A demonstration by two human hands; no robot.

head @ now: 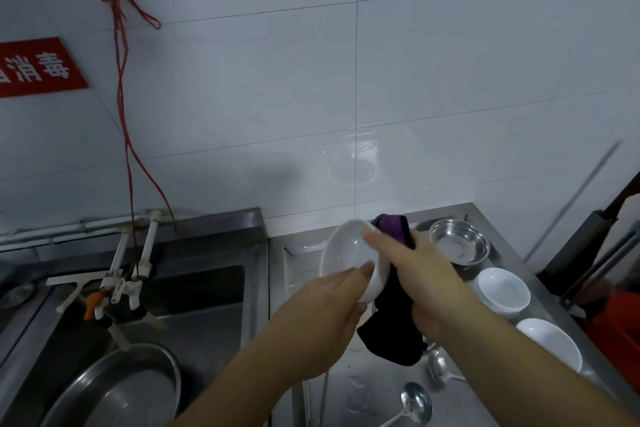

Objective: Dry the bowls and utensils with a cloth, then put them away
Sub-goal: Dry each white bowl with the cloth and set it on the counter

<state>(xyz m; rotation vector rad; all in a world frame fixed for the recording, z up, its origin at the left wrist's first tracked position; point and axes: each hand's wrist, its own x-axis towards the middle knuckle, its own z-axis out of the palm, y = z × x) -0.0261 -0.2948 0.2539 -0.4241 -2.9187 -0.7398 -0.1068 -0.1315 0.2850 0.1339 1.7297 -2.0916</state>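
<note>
I hold a white bowl [346,250] tilted on its side above the steel counter [377,388]. My left hand [325,305] grips its lower rim, thumb inside. My right hand [426,274] grips a dark purple cloth [394,326] against the bowl's outer wall, with the thumb reaching into the bowl. The cloth hangs down below both hands. On the counter to the right stand a steel bowl [459,242], a stack of white bowls [502,291] and another white bowl [550,343]. Two steel ladles [417,402] [438,366] lie near the front.
A steel sink [194,305] with white taps [117,284] lies at the left, a large steel basin [117,388] inside it. A red cord [121,80] hangs down the tiled wall. Dark handles [595,236] and an orange object [620,319] stand beyond the counter's right edge.
</note>
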